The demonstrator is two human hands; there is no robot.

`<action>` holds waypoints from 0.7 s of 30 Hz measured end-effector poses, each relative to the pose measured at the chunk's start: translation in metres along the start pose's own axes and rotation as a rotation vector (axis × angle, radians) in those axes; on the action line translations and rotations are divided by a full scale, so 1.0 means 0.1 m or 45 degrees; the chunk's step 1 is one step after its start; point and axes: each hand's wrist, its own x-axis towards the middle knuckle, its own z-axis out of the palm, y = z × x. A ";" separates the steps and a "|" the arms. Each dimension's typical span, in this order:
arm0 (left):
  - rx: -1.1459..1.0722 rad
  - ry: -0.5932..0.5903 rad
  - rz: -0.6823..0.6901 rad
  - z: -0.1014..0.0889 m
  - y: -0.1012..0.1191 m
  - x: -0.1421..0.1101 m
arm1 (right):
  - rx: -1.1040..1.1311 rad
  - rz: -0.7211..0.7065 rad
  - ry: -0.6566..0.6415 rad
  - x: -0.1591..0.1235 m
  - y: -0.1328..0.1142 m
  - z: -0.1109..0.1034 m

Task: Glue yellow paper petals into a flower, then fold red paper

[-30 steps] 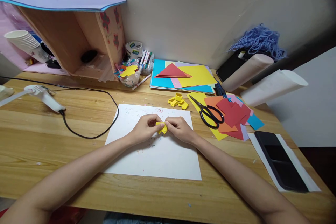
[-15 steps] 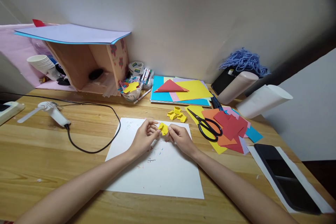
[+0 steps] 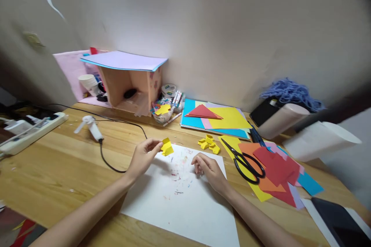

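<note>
Between thumb and fingers, my left hand [image 3: 146, 157] pinches a folded yellow paper piece [image 3: 167, 147], raised above the upper left edge of a white sheet [image 3: 185, 212] marked with small coloured stains. My right hand [image 3: 209, 169] hovers over or rests on the sheet's right side, its fingers curled; nothing shows in them. Beyond it lie several small folded yellow paper pieces [image 3: 209, 144] in a cluster. To the right, black-handled scissors [image 3: 246, 164] lie on coloured paper scraps [image 3: 275, 166].
A white glue gun [image 3: 93, 128] with a black cord lies left, near a power strip [image 3: 37, 133]. At the back stand a cardboard box [image 3: 121, 88], a tub of paper bits [image 3: 162, 115] and stacked coloured paper [image 3: 232, 117]. A phone [image 3: 339, 220] lies at right.
My hands have parted. My left hand has carried the yellow paper piece left; my right hand has let go of it and curled. The camera view has turned left.
</note>
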 end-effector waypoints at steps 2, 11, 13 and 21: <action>0.049 0.167 0.052 -0.34 0.02 -0.09 | -0.028 0.011 -0.052 0.09 -0.07 0.06; 0.203 0.797 -0.066 -1.68 -0.24 -0.60 | -0.170 -0.183 -0.244 1.25 -0.52 1.31; 0.233 0.871 -0.104 -1.88 -0.32 -0.61 | -0.189 -0.206 -0.248 1.53 -0.61 1.74; 0.287 0.944 -0.137 -2.20 -0.54 -0.47 | -0.317 -0.290 -0.236 2.13 -0.75 2.97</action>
